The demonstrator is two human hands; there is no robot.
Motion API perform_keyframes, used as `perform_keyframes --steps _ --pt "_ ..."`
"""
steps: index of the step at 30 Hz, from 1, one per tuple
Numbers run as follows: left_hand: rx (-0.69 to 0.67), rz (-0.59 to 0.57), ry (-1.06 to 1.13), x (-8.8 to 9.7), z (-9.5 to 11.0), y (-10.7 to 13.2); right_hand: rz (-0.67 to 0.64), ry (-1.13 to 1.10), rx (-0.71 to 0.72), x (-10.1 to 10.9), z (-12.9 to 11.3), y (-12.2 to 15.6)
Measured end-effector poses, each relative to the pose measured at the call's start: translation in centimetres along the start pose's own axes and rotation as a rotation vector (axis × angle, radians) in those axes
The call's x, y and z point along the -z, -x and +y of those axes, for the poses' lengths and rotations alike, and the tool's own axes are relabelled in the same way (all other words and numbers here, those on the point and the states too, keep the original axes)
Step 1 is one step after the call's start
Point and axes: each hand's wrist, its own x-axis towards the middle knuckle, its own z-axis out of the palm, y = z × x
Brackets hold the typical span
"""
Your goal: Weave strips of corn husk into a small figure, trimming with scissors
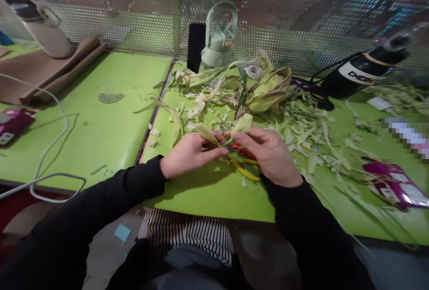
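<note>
Both hands meet over the green table, holding a pale green leaf piece (242,123) that looks like corn husk. My left hand (196,152) is closed, its thumb and fingers pinched at the lower end of the piece. Another narrow pale strip (206,132) stands up at these fingers. With thumb and forefinger, my right hand (268,152) pinches the husk just below its wide part. Under the right palm show a red tool handle (243,150) and a yellow tool handle (246,170); the tool heads are hidden. Beyond the hands lies a bundle of drying husk (270,86).
Husk scraps (304,124) cover the table's middle and right. A pale green bottle (217,53) and a dark phone (196,46) stand against the perforated screen. Black bottle (365,69) and purple power strip (395,182) are right. A white cable (65,115) crosses the left.
</note>
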Motion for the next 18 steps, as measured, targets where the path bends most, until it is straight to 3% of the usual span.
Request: perform_keyframes --steps 3,9,18 --pt "-0.015 -0.026 -0.031 -0.1 0.1 0.2 0.059 -0.037 -0.008 -0.4 0.1 0.3" --pt "0.093 -0.084 0.091 -0.4 0.2 0.4 0.100 -0.323 -0.040 -1.1 0.6 0.4" --pt "0.134 -0.151 0.271 -0.7 0.0 0.5 0.098 -0.428 -0.119 -1.0 0.3 -0.2"
